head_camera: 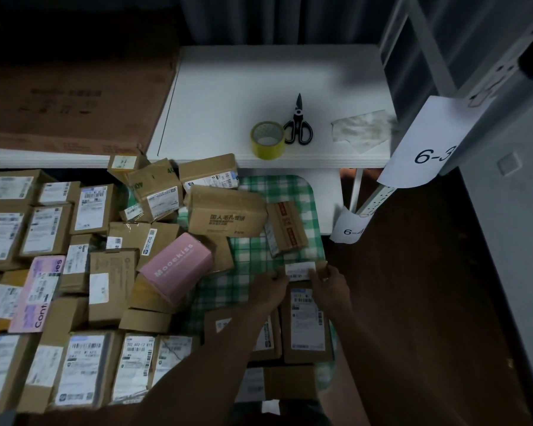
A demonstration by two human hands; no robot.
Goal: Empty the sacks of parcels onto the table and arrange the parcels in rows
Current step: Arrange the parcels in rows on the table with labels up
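Both my hands hold one small brown parcel [300, 271] with a white label near the right edge of the green checked tablecloth [253, 250]. My left hand [270, 287] grips its left end and my right hand [328, 285] its right end. Just below it lies a labelled parcel [306, 325], with another [268, 333] beside it. A loose heap fills the middle, with a pink box [177, 267] and a large brown box [225, 215]. Labelled parcels [43, 229] lie in rows at the left. No sack is in view.
A white table [228, 87] stands beyond, bearing yellow tape [266, 139], black scissors [297, 123] and a crumpled paper [362, 130]. A flat cardboard sheet [74, 99] lies at the back left. A shelf post with paper tags [425, 142] and dark floor [413, 302] are at the right.
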